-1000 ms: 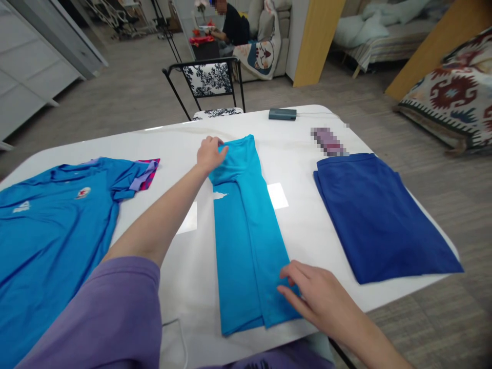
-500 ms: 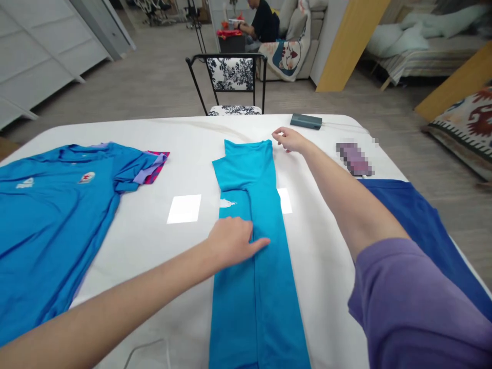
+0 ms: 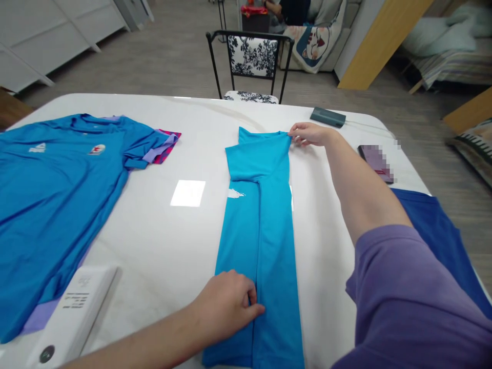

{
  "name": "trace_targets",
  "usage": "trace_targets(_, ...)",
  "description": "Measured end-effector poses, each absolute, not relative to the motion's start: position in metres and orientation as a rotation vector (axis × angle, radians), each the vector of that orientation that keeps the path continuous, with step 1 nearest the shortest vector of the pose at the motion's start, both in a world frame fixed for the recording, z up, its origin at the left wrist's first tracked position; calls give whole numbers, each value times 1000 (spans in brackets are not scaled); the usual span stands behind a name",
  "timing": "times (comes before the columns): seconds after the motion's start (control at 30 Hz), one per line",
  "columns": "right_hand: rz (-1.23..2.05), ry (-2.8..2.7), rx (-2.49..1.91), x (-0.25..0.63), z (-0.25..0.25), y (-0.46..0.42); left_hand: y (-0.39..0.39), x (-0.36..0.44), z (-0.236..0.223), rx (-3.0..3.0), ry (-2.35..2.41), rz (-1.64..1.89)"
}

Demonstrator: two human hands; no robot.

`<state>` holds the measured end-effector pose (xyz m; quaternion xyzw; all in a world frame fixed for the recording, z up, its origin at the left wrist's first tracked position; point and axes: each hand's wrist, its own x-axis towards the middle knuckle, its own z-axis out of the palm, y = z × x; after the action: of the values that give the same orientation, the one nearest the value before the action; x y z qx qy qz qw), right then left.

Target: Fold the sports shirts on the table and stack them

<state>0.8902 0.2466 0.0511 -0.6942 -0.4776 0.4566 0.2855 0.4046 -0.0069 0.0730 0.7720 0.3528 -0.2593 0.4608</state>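
A turquoise T-shirt point(image 3: 277, 230) lies in a long, narrow fold down the middle of the table, its short sleeve turned to the left and its collar end at the far side. My right hand point(image 3: 307, 134) pinches the shirt's far right corner between thumb and fingertips. Lower down, my left hand point(image 3: 230, 302) rests on the same shirt; its fingers are curled and its thumb lies across the lengthwise fold, closed on the fabric there. The fingertips of this hand are partly hidden.
Blue T-shirts with purple and red layers point(image 3: 77, 189) lie spread at left. A white box-like device point(image 3: 77, 312) is at front left. A dark power bank point(image 3: 328, 117), a phone point(image 3: 374, 161) and a dark blue garment point(image 3: 434, 225) lie at right. Beyond the white table point(image 3: 161, 236) stands a chair point(image 3: 253, 56).
My right hand has reached the shirt's far corner and pinches it. My left hand has slid down the shirt toward me, its thumb drawing closer to the fingers. The view has tilted down.
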Motion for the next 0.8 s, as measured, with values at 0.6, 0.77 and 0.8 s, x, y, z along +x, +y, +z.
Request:
trace_targets(0.6, 414, -2071, -1901, 743, 95, 15, 5, 373, 114, 2597, 639, -467)
trace_targets(0.77, 549, -2178, -1672, 630, 69, -181, -9, 328, 101, 2697, 329, -559)
trace_targets(0.8, 557, -2154, -1661, 615, 59, -207, -17, 320, 98, 2704, 278, -583)
